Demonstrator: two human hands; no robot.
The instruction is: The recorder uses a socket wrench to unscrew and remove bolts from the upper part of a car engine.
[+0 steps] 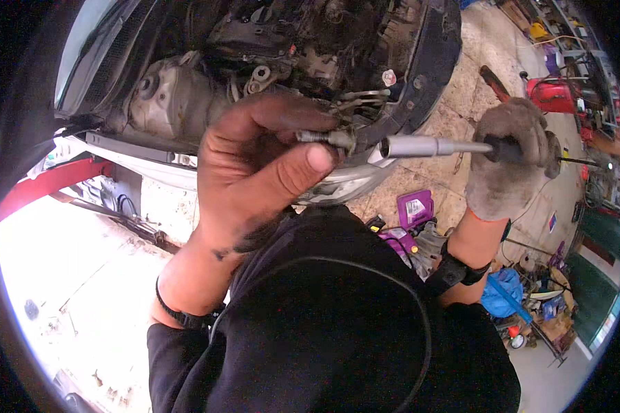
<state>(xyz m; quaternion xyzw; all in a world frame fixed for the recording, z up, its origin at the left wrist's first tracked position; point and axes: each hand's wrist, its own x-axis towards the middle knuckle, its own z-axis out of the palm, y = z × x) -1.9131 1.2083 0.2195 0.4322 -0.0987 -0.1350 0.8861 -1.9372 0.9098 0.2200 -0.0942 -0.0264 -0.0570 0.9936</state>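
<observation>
Bare and smudged with grease, my left hand pinches a short bolt between thumb and forefinger. The threaded end points left and the head faces right. My right hand, in a dirty grey work glove, is wrapped round the dark handle of a socket driver. Its silver socket points left toward the bolt head, with a small gap between them. Both hands are raised in front of the open engine bay of a car.
A pale metal strut tower sits on the bay's left. A red beam crosses at far left. On the floor to the right lie a purple jug, a blue bag and assorted clutter. A red case stands farther back.
</observation>
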